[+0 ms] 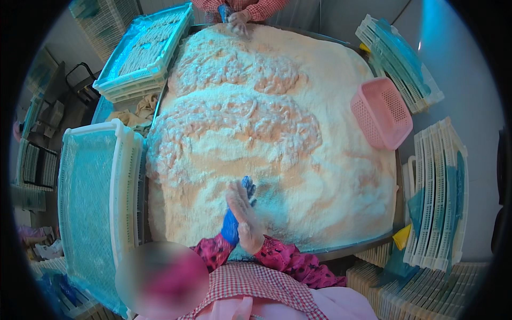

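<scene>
My left hand point(230, 223), in a blue glove, and my right hand point(243, 212), in a thin whitish glove, meet palm to palm above the near part of the crumb-covered table. Their fingers point away from me, stretched and pressed against each other. Whatever may lie between the palms is hidden. Beneath and around them spreads a thick layer of pale crumbs point(330, 202). Just beyond my fingertips is a long heap of wet, pinkish-white pieces point(266, 122), partly dusted with crumbs. A second such heap point(234, 72) lies farther off.
Across the table are a co-worker's gloved hands point(237, 20). A pink perforated basket point(381, 113) sits at the right edge. Stacked trays line the left point(114, 186) and right point(434, 194). At the far left, a blue-lined tray point(114, 69) holds rows of pale pieces.
</scene>
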Available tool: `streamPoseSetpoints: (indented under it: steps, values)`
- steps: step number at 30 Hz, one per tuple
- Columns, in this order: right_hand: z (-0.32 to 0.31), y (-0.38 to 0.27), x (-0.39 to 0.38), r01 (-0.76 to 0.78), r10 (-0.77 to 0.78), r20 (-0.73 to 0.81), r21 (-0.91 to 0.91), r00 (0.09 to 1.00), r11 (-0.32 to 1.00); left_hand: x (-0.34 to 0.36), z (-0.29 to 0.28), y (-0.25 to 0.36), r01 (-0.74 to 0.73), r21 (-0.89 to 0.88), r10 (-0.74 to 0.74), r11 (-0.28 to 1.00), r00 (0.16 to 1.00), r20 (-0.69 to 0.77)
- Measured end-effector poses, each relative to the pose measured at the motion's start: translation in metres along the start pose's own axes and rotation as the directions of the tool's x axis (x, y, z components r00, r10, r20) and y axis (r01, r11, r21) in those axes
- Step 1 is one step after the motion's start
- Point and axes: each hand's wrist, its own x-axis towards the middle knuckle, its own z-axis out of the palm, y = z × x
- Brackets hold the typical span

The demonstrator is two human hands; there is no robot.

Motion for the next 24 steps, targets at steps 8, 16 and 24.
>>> streamPoseSetpoints:
  steps: [8, 16, 24]
  values:
    - [-0.092, 0.049, -0.083, -0.600, 0.247, -0.621, -0.457, 0.744, 0.656, 0.016, -0.012, 0.076, -0.270, 0.926, -0.215, -0.263, 0.952, 0.217]
    - [-0.048, 0.029, -0.043, -0.299, 0.315, -0.063, -0.535, 0.947, 0.790, 0.025, -0.032, 0.093, 0.533, 0.399, -0.462, 0.746, 0.846, -0.266]
    - [-0.044, 0.049, -0.020, -0.236, 0.186, -0.145, -0.568, 0.972, 0.789, 0.001, -0.029, 0.112, 0.384, 0.800, -0.603, 0.461, 0.797, -0.036]
